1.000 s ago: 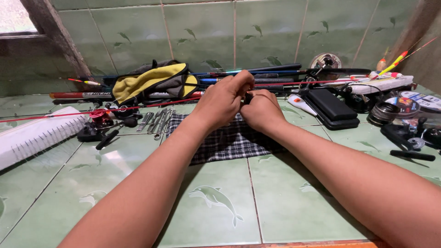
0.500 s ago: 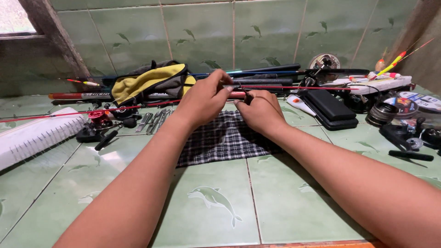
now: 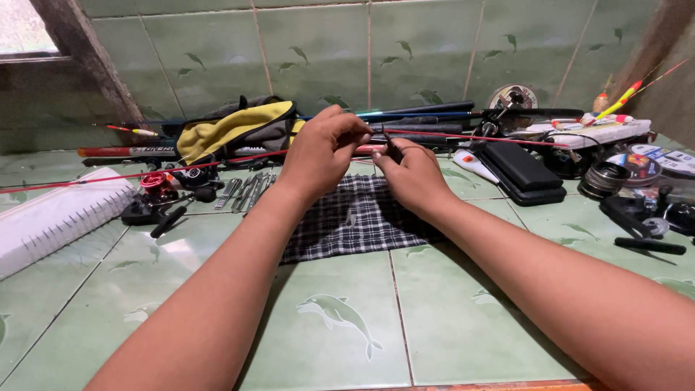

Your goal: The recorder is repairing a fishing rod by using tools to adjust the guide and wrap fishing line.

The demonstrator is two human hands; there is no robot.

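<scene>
Above the checked cloth spread on the green tiled desk, the two hands meet on a small dark part and on the thin red rod that runs past them. The left hand comes in from the left with its fingers curled and its fingertips pinched close together at the near end of the rod; what exactly lies between them is too small to tell. The right hand sits just to the right and a little lower, closed around the small dark part, which sticks up between thumb and forefinger. The rod's long axis lies nearly level, left to right across the view, from the pinch of the left hand away toward the white tray at the far right, so it runs across both forearms and not along them. Both hands touch at the same spot; the left has the rod's end, the right is nearer to the rod's free length. Both are raised off the cloth, apart from it. Behind them a yellow and grey bag lies against the wall, with dark rod sections beside it. A black case lies to the right, a row of small metal tools and a red reel to the left, all well apart from the hands.
</scene>
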